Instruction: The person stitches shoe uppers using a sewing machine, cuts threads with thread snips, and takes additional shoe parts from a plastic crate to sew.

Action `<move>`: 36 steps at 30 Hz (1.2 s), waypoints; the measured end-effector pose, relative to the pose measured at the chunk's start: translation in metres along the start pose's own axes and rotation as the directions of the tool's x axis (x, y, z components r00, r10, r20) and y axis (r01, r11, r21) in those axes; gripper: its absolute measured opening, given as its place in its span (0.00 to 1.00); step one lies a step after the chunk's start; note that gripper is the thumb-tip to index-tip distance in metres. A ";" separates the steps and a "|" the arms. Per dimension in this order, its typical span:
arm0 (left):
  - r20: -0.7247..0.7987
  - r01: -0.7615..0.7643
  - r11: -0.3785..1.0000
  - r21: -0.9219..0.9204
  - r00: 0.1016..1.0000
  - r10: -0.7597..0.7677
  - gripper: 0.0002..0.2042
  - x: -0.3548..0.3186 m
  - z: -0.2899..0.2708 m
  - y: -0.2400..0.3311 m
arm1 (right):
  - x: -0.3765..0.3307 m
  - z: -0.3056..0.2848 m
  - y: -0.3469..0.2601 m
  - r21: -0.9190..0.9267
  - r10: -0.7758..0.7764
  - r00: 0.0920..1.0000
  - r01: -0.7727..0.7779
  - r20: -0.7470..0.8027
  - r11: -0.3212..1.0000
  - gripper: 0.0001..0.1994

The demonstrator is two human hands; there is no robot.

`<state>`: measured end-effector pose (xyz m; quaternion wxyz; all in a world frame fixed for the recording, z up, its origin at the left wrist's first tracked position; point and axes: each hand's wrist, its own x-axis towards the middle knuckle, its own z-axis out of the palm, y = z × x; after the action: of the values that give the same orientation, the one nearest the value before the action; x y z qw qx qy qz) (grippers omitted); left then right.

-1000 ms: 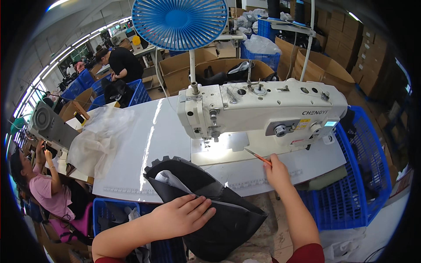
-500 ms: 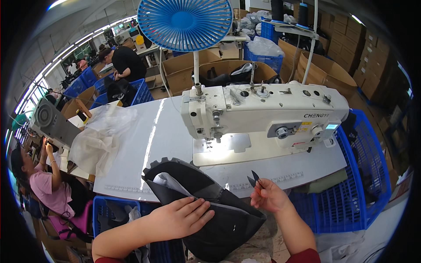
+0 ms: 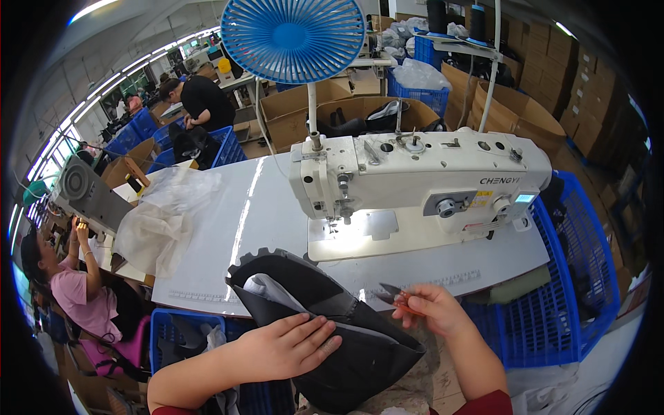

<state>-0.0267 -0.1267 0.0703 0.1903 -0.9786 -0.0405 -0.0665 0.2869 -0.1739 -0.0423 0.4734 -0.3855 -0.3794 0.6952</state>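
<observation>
A black fabric piece (image 3: 366, 360), folded like a pouch with a pale grey lining and a notched far edge, leans over the table's front edge toward my lap. My left hand (image 3: 294, 346) holds it, fingers laid across its near wall and my thumb out of sight. Just to the right, my right hand (image 3: 436, 311) is closed around thread snips (image 3: 398, 299) with orange handles. Their dark blades point left, above the front of the table and apart from the fabric.
A white sewing machine (image 3: 415, 180) stands on the white table (image 3: 270, 200), with a blue fan (image 3: 290, 34) above. Blue crates (image 3: 539, 318) flank the table's front. Sheer white material (image 3: 159, 221) lies at left. Two other people work farther left.
My right hand has turned the snips, so their blades now point more to the left and the orange handles show. My left hand stays on the black fabric piece.
</observation>
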 end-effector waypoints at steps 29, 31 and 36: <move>0.026 -0.025 1.000 0.014 0.999 0.025 0.18 -0.001 -0.006 0.001 | 0.029 0.026 -0.037 -0.685 -0.302 0.934 0.346 0.190 0.641 0.15; 0.025 -0.023 1.000 0.011 0.999 0.022 0.19 -0.002 -0.005 0.000 | 0.029 0.025 -0.036 -0.673 -0.312 0.932 0.351 0.185 0.651 0.15; 0.003 -0.021 1.000 0.004 1.000 0.021 0.18 -0.003 -0.002 -0.001 | 0.031 0.027 -0.035 -0.662 -0.306 0.934 0.348 0.185 0.664 0.14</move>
<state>-0.0296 -0.1269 0.0718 0.1931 -0.9787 -0.0309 -0.0629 0.2679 -0.1392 -0.0051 0.4032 -0.4379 -0.6849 0.4201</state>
